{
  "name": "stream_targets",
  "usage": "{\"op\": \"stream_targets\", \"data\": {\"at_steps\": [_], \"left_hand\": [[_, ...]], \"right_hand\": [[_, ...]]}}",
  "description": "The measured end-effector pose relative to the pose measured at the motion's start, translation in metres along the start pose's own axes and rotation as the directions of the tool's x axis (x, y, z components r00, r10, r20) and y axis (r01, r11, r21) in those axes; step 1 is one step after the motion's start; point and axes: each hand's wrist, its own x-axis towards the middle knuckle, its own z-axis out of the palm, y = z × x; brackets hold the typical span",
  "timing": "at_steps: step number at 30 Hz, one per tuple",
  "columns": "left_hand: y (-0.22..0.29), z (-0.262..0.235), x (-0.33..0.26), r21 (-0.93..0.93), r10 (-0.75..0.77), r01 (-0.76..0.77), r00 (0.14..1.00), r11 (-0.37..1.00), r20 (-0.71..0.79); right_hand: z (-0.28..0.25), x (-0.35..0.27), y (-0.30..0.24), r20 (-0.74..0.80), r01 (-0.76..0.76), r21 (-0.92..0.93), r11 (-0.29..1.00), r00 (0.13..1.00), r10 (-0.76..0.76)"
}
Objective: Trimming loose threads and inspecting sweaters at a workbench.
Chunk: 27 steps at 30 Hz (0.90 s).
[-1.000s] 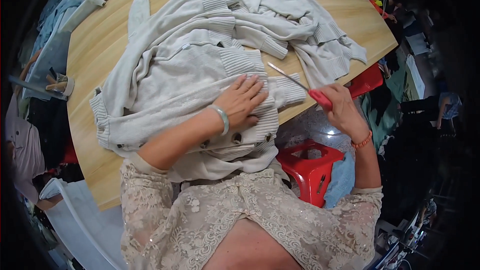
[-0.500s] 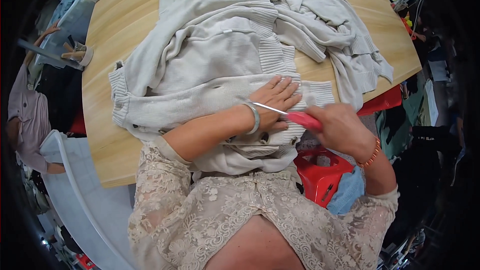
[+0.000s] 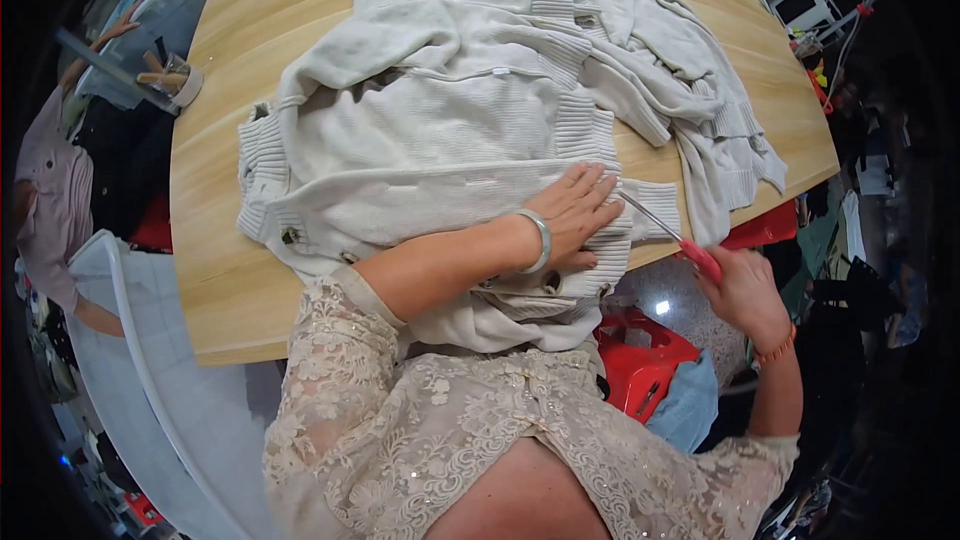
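A pile of cream knitted cardigans (image 3: 450, 130) with dark buttons lies on a light wooden table (image 3: 210, 270). My left hand (image 3: 575, 215), a pale bangle on its wrist, lies flat with fingers spread on the ribbed hem of the nearest cardigan. My right hand (image 3: 745, 290) is off the table's right edge and grips small red-handled scissors (image 3: 665, 228). Their thin metal blades point up and left and reach the hem beside my left fingertips.
A red plastic stool (image 3: 645, 355) stands below the table edge by my right side. A white chair back (image 3: 130, 340) sits at my left. A person in a pink top (image 3: 45, 200) is at the far left. Cluttered goods fill the right background.
The view has shifted, so the cardigans now sit lower and more central. My right hand has drawn back off the table edge, the scissors still touching the hem. My left hand stays pressed down.
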Motion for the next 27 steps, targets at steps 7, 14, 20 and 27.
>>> {"op": "stream_targets", "data": {"at_steps": [7,14,20,27], "left_hand": [[-0.003,0.001,-0.025,0.029,0.012,-0.01,0.998,1.0,-0.067],[-0.026,-0.075,-0.182,0.16,-0.364,0.423,0.881,0.892,-0.303],[-0.101,-0.078,-0.269,0.197,-0.451,0.692,0.632,0.695,-0.631],[-0.145,-0.066,-0.282,-0.721,-0.727,0.153,0.296,0.676,-0.619]], "right_hand": [[0.011,-0.015,-0.031,-0.099,0.061,0.347,0.936,0.995,-0.028],[0.014,0.022,-0.063,-0.121,0.263,0.336,0.904,0.964,-0.235],[-0.005,0.077,-0.128,0.123,0.36,0.274,0.892,0.906,-0.404],[-0.019,0.12,-0.2,0.061,0.499,0.203,0.842,0.852,-0.52]]}}
